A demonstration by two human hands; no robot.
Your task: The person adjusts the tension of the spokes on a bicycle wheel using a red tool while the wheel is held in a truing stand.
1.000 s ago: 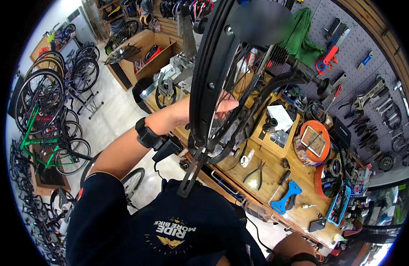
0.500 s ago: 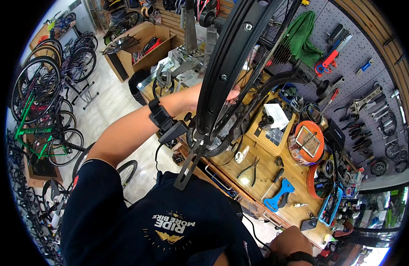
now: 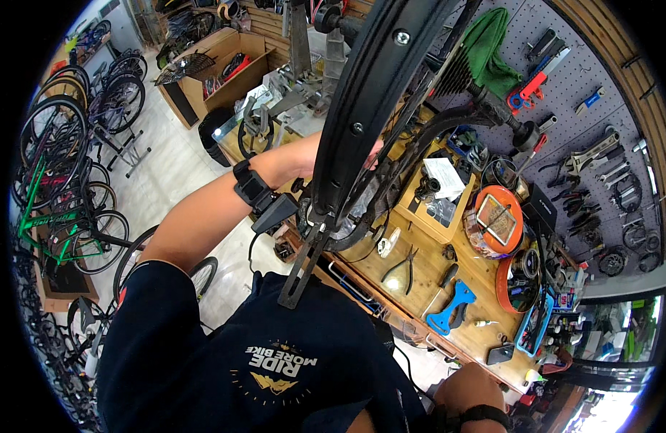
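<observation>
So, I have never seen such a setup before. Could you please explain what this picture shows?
There is no machine arm here, only a person working bare-handed. A wide camera on the head looks down, so straight edges bend. The left hand reaches behind a black bicycle wheel mounted in a stand; the wheel hides most of it, so I cannot tell what it grips. The right hand is out of view. On the wooden table are pliers, a screwdriver, a blue tool and an orange tub.

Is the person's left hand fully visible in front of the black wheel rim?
No, the black wheel rim hides part of the left hand, which reaches behind it.
</observation>
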